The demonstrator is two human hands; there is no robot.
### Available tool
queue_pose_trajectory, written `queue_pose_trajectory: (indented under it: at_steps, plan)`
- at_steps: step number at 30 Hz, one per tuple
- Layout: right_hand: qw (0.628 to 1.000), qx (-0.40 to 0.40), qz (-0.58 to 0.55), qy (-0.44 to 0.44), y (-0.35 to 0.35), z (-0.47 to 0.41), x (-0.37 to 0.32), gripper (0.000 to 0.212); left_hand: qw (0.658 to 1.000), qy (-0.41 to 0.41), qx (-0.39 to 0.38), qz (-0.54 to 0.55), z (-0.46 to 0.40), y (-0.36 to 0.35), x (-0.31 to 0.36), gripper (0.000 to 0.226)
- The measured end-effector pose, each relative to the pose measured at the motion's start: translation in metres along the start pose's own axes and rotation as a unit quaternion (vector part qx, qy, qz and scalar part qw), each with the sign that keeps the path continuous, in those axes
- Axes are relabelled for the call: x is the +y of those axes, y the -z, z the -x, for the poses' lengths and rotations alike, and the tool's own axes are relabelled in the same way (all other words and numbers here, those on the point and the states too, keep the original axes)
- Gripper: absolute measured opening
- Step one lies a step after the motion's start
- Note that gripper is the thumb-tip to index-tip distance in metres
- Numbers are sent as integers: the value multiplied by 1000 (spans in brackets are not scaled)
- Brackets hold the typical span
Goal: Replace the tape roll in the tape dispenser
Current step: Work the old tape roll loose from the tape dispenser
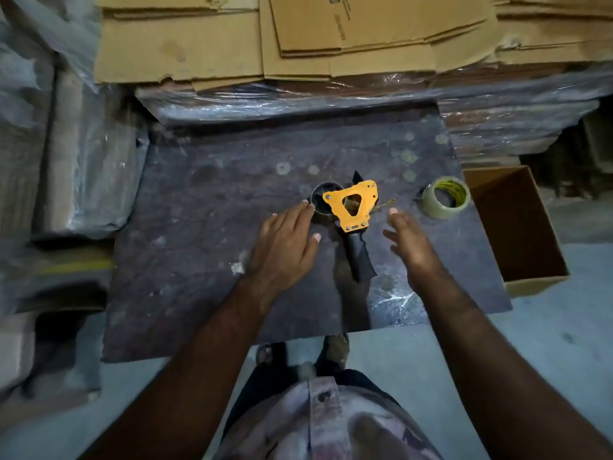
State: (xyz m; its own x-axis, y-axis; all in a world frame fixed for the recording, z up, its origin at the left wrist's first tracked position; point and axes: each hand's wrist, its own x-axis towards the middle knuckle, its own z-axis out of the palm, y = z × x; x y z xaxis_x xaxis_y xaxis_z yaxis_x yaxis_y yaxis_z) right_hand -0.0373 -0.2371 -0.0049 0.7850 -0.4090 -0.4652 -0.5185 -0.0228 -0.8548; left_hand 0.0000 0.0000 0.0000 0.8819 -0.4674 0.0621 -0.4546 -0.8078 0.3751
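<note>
The tape dispenser [352, 204] lies on the dark worktable [199, 260], with an orange side plate on top and a black handle pointing toward me. Its dark round spool hub [323, 197] shows at its left side, with no tape visible on it. A roll of clear tape [446, 196] with a yellow-printed core lies flat to the right, near the table's edge. My left hand [285, 244] hovers just left of the dispenser, fingers straight, fingertips by the hub. My right hand [409, 242] is spread open between the handle and the tape roll, holding nothing.
An open cardboard box [517, 227] stands right of the table. Flattened cartons [298, 38] lie stacked on plastic-wrapped bundles [298, 97] behind it. More wrapped bundles [66, 154] stand at the left. My feet are at the table's near edge on the grey floor.
</note>
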Motion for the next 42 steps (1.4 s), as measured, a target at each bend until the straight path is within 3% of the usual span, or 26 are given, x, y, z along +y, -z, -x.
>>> queue_pose_trajectory:
  at_steps: [2, 5, 11, 15, 19, 24, 27, 32, 37, 42]
  plan:
    - [992, -33, -63, -103, 13, -15, 7, 39, 1000, 14, -15, 8, -1, -8, 1, 60]
    - [975, -74, -91, -190, 28, -36, 26, 44, 999, 34, -33, 6, 4, -28, -1, 59]
    - [950, -142, -90, -264, 17, -56, 50, 48, 996, -1, -77, -47, 23, -48, -17, 59]
    - [943, -161, -69, -282, -1, -66, 58, 43, 995, -25, -66, -70, 31, -50, -19, 54]
    - [937, -178, -99, -284, -11, -75, 58, 21, 994, 30, -88, -55, 31, -50, -13, 56]
    - [917, -234, -144, -290, -15, -79, 61, 46, 990, 77, -96, -62, 42, -54, -5, 57]
    - [915, -240, -151, -286, -18, -80, 63, 47, 988, 102, -102, -55, 48, -58, 0, 58]
    - [928, -239, -118, -261, -31, -73, 63, 20, 989, 106, -93, -41, 51, -58, 8, 58]
    - [959, -189, -30, -208, -40, -67, 56, 19, 989, 114, -84, -32, 44, -50, 10, 60]
    - [958, -190, -81, -197, -37, -60, 46, 23, 991, 116, -66, -25, 43, -42, 8, 62]
